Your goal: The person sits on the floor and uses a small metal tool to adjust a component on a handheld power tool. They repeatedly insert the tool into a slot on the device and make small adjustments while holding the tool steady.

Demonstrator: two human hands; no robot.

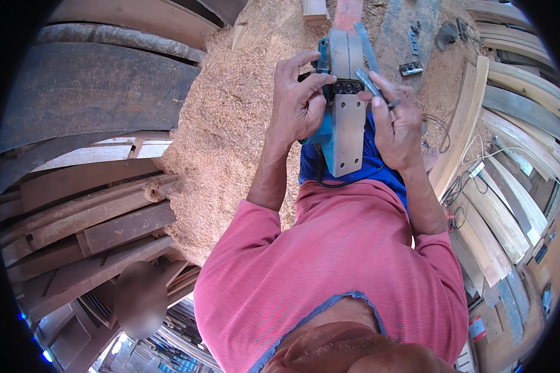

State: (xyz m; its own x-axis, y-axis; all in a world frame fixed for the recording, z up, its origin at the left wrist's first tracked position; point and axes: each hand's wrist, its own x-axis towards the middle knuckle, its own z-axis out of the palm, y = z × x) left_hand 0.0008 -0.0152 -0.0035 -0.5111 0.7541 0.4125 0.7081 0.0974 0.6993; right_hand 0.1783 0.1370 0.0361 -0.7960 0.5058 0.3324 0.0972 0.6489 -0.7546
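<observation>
A teal electric hand planer [348,133] lies upside down across my lap, its metal sole facing up. The dark cutter drum [348,87], with several round bolt heads, shows between the two sole plates. My left hand [297,102] grips the planer's left side, with a fingertip against the end of the drum. In my right hand [399,124], closed fingers hold a short cylindrical metal wrench [368,82] slanting above the drum's right end. Whether its tip touches a bolt I cannot tell.
A small metal block with bolts [410,68] and a blue piece [414,41] lie on a worn board [397,18] ahead right. Wood shavings [224,124] cover the floor. Stacked timber [99,93] stands left, long planks [510,93] right, with loose cables [457,186] among them.
</observation>
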